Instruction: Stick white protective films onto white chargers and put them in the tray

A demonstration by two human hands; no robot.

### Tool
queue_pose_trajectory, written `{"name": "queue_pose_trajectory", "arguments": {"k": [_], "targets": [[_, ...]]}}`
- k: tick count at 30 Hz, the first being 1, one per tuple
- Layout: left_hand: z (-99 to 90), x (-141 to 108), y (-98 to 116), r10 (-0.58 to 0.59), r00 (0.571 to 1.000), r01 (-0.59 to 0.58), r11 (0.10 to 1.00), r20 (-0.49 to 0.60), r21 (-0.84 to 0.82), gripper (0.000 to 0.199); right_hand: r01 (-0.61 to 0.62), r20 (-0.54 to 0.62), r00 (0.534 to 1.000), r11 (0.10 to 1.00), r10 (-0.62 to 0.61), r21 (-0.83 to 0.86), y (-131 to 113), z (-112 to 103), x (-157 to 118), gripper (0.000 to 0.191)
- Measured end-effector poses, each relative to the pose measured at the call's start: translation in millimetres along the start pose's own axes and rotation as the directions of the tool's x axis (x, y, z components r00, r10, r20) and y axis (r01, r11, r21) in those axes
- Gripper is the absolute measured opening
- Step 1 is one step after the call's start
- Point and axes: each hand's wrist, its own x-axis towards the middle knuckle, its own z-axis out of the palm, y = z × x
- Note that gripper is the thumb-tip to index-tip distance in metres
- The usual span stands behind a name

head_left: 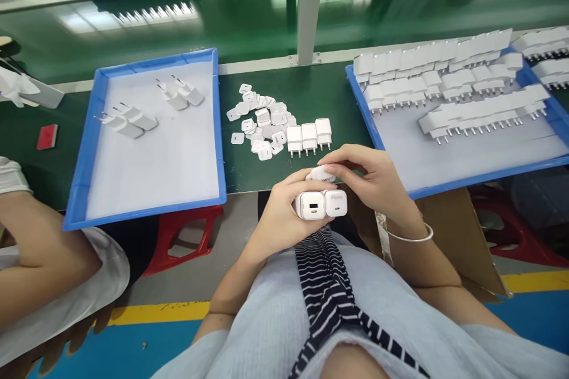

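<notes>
My left hand (278,216) is wrapped round two white chargers held side by side, port faces up. The left charger (312,206) shows a dark slot and a small port; the right charger (336,203) shows one small port. Just above them, my right hand (367,174) pinches a small white cap (322,174), which also touches my left fingers. Three white chargers (309,137) lie in a row on the green table (240,174), pins toward me. Left of them is a loose pile of small white caps (264,121).
At left, a blue tray (221,160) holds several chargers (128,118). At right, another blue tray (462,185) carries rows of chargers (484,109). A metal post (309,12) stands behind the table. A person's arm (40,254) is at far left, near a red block (47,137).
</notes>
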Motion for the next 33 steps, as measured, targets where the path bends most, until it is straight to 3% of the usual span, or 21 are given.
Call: {"name": "queue_pose_trajectory", "arguments": {"k": [6, 14, 18, 27, 30, 33], "targets": [[0.4, 0.6, -0.3, -0.033, 0.999, 0.033, 0.999, 0.016, -0.012, 0.037, -0.009, 0.113, 0.994, 0.999, 0.006, 0.031, 1.8, -6.6, 0.3, 0.013], [1.8, 2.5, 0.4, -0.025, 0.999, 0.027, 0.999, 0.032, -0.045, 0.037, 0.006, 0.103, 0.995, 1.000, -0.005, -0.004, 2.3, -10.6, -5.5, 0.009], [2.0, 4.0, 2.4, -0.047, 0.998, 0.049, 0.994, 0.029, -0.093, 0.038, 0.057, 0.055, 0.997, 0.996, -0.053, -0.069, -1.3, -11.7, -13.0, 0.019], [7.1, 3.9, -5.0, 0.012, 1.000, -0.012, 1.000, -0.004, -0.010, 0.039, 0.205, -0.126, 0.956, 0.912, -0.264, -0.355, 0.0, -5.3, -19.3, 0.011], [4.4, 3.7, -4.3, 0.047, 0.999, -0.047, 0.999, -0.013, 0.005, 0.038, 0.135, -0.130, 0.975, 0.944, -0.181, -0.301, -0.2, -11.5, -18.8, 0.014], [3.1, 2.7, -4.5, 0.074, 0.995, -0.072, 0.997, -0.062, 0.040, 0.038, -0.044, -0.249, 0.968, 0.994, 0.017, -0.103, -1.5, -19.6, -21.3, 0.011]]}}
